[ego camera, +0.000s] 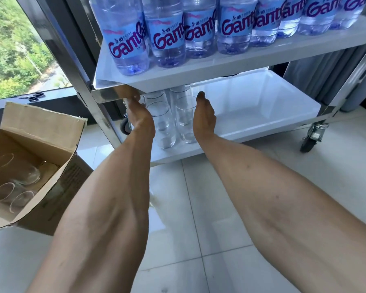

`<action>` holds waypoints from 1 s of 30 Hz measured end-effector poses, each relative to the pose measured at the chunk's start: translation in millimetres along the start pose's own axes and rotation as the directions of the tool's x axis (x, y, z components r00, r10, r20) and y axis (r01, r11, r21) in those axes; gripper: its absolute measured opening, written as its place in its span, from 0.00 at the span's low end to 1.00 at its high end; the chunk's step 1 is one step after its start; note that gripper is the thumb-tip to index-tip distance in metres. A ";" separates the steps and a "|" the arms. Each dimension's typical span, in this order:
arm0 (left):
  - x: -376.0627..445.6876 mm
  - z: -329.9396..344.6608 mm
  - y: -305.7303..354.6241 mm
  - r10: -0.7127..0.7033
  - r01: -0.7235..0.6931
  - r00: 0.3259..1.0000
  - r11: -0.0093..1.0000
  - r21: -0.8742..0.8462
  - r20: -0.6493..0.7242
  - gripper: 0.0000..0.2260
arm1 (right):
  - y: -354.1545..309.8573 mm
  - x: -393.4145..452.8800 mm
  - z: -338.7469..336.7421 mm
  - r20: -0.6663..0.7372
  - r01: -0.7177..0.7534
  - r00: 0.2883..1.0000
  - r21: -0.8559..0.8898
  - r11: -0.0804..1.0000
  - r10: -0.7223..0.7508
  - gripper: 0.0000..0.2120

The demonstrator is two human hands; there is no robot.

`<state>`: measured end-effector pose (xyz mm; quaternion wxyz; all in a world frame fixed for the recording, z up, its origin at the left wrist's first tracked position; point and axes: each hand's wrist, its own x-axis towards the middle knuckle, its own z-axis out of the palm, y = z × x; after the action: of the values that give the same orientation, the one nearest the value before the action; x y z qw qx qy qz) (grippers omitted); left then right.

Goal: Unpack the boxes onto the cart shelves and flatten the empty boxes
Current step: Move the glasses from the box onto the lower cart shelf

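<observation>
Several clear drinking glasses (183, 117) stand at the left end of the cart's white lower shelf (262, 115). My left hand (138, 115) is flat against the left side of the group, its fingertips hidden under the upper shelf edge. My right hand (204, 115) is flat against the right side, fingers straight. An open cardboard box (36, 132) sits on the floor at the left with several more glasses (19, 182) inside. The upper shelf (220, 68) holds several blue-labelled water bottles (167, 39).
The cart has steel posts (87, 85) and caster wheels (312, 136). Black scissors (35, 96) lie on the window ledge behind the box. Grey curtain (304, 75) hangs behind the cart at right. The floor is white glossy tile (188, 218).
</observation>
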<state>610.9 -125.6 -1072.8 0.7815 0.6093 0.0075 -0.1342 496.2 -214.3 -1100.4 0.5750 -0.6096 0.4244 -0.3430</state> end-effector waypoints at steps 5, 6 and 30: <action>-12.1 -7.6 -12.4 0.035 -0.032 0.995 0.999 0.034 -0.096 0.21 | 11.9 -16.1 8.4 -0.118 0.028 0.993 0.113 0.993 -0.015 0.26; -16.7 -10.2 -16.6 0.016 -0.013 0.994 0.999 0.029 -0.106 0.21 | 10.2 -16.1 9.8 -0.123 0.035 0.992 0.120 0.992 -0.020 0.26; -44.4 -43.2 -80.0 0.227 -0.340 0.935 0.786 0.516 0.271 0.45 | 57.0 -12.3 7.2 0.098 0.111 0.991 -0.199 0.974 -0.092 0.51</action>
<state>557.2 -93.2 -1152.1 0.5789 0.7873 -0.2001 -0.0701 490.8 -198.9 -1156.9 0.5093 -0.7009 0.3998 -0.2993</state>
